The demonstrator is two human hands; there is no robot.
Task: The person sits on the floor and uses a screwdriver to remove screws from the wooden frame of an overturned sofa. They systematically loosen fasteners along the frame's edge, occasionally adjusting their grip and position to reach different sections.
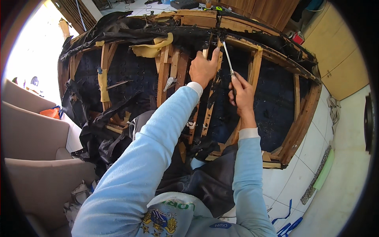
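Seen from above, a person in light blue sleeves [167,120] works with both bare hands on a large wooden furniture frame [257,63], which fills the middle and upper part of the frame.

The right hand [241,93], right of center, is closed around the handle of a screwdriver-like tool [227,57]. Its straight metal shaft points up and slightly left, the tip at the frame's upper rail, near the top center.

The left hand [203,69], just left of the tool, is curled at the central wooden bars [209,110], thumb pointing up. Its fingertips are hidden, so whether it grips the wood cannot be told.

Torn black fabric [77,100] hangs over the frame's left side and along its top. A piece of yellow foam [152,47] lies near the upper center-left.

Beige upholstered seats [35,130] stand at the left edge, an orange item [50,113] beside them. A light-colored cabinet [343,63] is at upper right. At lower right, a green strip [325,170] and blue straps [291,227] lie on white floor tiles [282,183].
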